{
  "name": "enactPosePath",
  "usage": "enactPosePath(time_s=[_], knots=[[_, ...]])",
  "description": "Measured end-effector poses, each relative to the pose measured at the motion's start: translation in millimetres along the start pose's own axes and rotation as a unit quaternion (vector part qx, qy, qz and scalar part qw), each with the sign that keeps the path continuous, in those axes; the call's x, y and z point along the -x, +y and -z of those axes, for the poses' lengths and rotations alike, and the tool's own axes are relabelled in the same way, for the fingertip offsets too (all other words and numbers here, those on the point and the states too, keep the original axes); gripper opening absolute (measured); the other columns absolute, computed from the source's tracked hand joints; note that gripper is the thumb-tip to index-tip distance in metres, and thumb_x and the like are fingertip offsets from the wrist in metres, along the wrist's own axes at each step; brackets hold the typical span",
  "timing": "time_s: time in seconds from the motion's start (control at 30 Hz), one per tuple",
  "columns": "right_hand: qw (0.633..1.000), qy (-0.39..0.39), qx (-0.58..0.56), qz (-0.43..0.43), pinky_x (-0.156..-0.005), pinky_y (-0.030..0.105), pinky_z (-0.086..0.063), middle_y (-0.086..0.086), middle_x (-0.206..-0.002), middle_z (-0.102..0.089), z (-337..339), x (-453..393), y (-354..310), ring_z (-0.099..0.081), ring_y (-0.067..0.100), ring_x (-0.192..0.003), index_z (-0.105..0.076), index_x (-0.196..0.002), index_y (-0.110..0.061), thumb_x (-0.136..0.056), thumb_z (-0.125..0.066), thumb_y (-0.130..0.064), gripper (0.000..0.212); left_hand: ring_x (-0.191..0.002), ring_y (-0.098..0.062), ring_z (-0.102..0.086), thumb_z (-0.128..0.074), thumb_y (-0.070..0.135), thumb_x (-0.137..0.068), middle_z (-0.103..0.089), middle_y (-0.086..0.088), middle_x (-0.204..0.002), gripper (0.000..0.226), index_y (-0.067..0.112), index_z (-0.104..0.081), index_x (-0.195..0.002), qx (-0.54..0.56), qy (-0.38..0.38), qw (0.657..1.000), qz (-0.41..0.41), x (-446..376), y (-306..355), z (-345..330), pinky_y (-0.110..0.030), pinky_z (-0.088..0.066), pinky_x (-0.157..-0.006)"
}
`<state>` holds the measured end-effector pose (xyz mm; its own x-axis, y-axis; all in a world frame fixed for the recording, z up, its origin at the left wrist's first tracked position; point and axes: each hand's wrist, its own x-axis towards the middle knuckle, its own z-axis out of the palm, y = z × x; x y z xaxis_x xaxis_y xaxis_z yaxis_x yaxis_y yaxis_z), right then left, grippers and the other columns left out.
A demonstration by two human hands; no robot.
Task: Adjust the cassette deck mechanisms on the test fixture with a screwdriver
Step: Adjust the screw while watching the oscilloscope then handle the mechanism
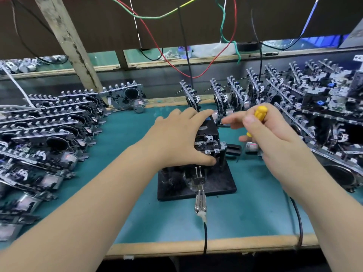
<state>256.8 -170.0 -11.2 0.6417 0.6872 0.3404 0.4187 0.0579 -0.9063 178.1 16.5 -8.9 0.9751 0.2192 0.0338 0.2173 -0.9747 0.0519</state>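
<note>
Two bare forearms enter from the bottom corners, the left arm (94, 193) from the lower left and the right arm (322, 197) from the lower right. No sleeve, cuff or glove shows on either one up to the picture's edge. The left hand (176, 138) and the right hand (275, 138) wear no ring, watch or wristband. The nails that show on the right hand's thumb and fingertips are short, plain and unpainted.

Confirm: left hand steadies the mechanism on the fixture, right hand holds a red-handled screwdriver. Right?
Not quite. The head view shows the screwdriver in the right hand has a yellow handle, not red. The left hand does rest on the mechanism on the fixture.
</note>
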Motion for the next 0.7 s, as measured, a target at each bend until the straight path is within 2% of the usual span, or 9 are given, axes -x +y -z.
enactPosePath(time_s=[0.1,0.2,0.27,0.3,0.4,0.5,0.57,0.63,0.7], knots=[[0.997,-0.034,0.067,0.019,-0.098,0.024,-0.036,-0.021,-0.126,-0.063,-4.1,-4.4,-2.7,-0.049,0.007,-0.126,-0.042,-0.092,-0.033,-0.090,-0.046,-0.018,0.015,-0.151,-0.016,-0.017,-0.056,0.089,-0.060,-0.015,0.011,-0.165,0.120,0.044,-0.002,-0.158,0.084,-0.010,0.996,-0.005,5.6,-2.8,9.1,-0.058,-0.023,-0.118],[0.975,-0.076,0.205,0.027,-0.107,0.041,-0.032,-0.030,-0.125,-0.056,-9.7,-0.7,2.6,-0.039,0.011,-0.126,-0.037,-0.091,-0.033,-0.080,-0.044,-0.015,0.022,-0.153,-0.003,-0.007,-0.058,0.082,-0.067,-0.013,0.023,-0.165,0.095,0.058,-0.017,-0.149,0.201,0.060,0.978,-0.018,30.6,-19.9,11.9,-0.058,-0.009,-0.123],[0.971,-0.083,0.225,0.020,-0.109,0.050,-0.030,-0.036,-0.125,-0.052,-10.8,3.4,7.9,-0.037,0.010,-0.121,-0.038,-0.093,-0.033,-0.083,-0.047,-0.010,0.027,-0.152,0.001,-0.005,-0.059,0.076,-0.069,-0.012,0.037,-0.158,0.078,0.062,-0.029,-0.139,0.208,0.078,0.975,-0.014,53.1,-32.5,0.8,-0.055,-0.005,-0.124],[0.972,-0.083,0.220,0.020,-0.109,0.052,-0.030,-0.038,-0.126,-0.050,-11.4,4.5,9.5,-0.037,0.011,-0.120,-0.037,-0.093,-0.032,-0.082,-0.046,-0.009,0.027,-0.153,0.001,0.000,-0.058,0.076,-0.069,-0.006,0.035,-0.160,0.076,0.064,-0.028,-0.138,0.196,0.075,0.978,-0.011,62.6,-35.6,-7.3,-0.053,-0.003,-0.125],[0.976,-0.073,0.202,0.025,-0.108,0.054,-0.032,-0.036,-0.127,-0.051,-14.6,5.6,13.3,-0.043,0.016,-0.121,-0.035,-0.092,-0.031,-0.076,-0.043,-0.016,0.024,-0.153,-0.006,0.015,-0.062,0.082,-0.063,0.014,0.017,-0.167,0.097,0.064,-0.014,-0.145,0.155,0.089,0.984,-0.008,76.2,-31.2,-30.2,-0.054,-0.005,-0.125],[0.985,-0.065,0.159,0.019,-0.098,0.056,-0.042,-0.022,-0.126,-0.055,-18.4,7.9,14.9,-0.055,0.029,-0.105,-0.037,-0.094,-0.044,-0.077,-0.047,-0.017,0.033,-0.156,-0.015,0.007,-0.072,0.077,-0.054,0.013,0.013,-0.168,0.102,0.060,-0.022,-0.142,0.218,0.148,0.965,0.018,72.1,-13.4,-43.6,-0.057,-0.021,-0.121],[0.989,-0.057,0.135,0.024,-0.092,0.045,-0.046,-0.015,-0.124,-0.057,-19.6,8.9,17.0,-0.057,0.023,-0.099,-0.038,-0.094,-0.050,-0.078,-0.051,-0.017,0.038,-0.155,-0.013,-0.009,-0.088,0.055,-0.059,0.002,0.014,-0.168,0.089,0.057,-0.037,-0.132,0.297,0.209,0.931,0.036,67.0,-3.1,-53.4,-0.044,-0.030,-0.119],[0.990,-0.053,0.127,0.032,-0.088,0.037,-0.045,-0.018,-0.129,-0.056,-20.4,8.8,19.7,-0.056,0.009,-0.101,-0.036,-0.093,-0.044,-0.080,-0.056,-0.018,0.035,-0.148,0.006,-0.019,-0.093,0.035,-0.064,-0.009,0.019,-0.166,0.073,0.056,-0.050,-0.119,0.361,0.259,0.894,0.052,61.8,2.7,-61.7,-0.012,-0.028,-0.110],[0.989,-0.052,0.131,0.034,-0.088,0.033,-0.043,-0.021,-0.131,-0.054,-21.0,9.0,24.3,-0.053,0.003,-0.105,-0.035,-0.094,-0.043,-0.082,-0.060,-0.021,0.035,-0.137,0.021,-0.022,-0.094,0.025,-0.064,-0.016,0.020,-0.164,0.071,0.055,-0.054,-0.115,0.385,0.278,0.878,0.055,59.2,3.6,-67.0,0.004,-0.023,-0.098]])
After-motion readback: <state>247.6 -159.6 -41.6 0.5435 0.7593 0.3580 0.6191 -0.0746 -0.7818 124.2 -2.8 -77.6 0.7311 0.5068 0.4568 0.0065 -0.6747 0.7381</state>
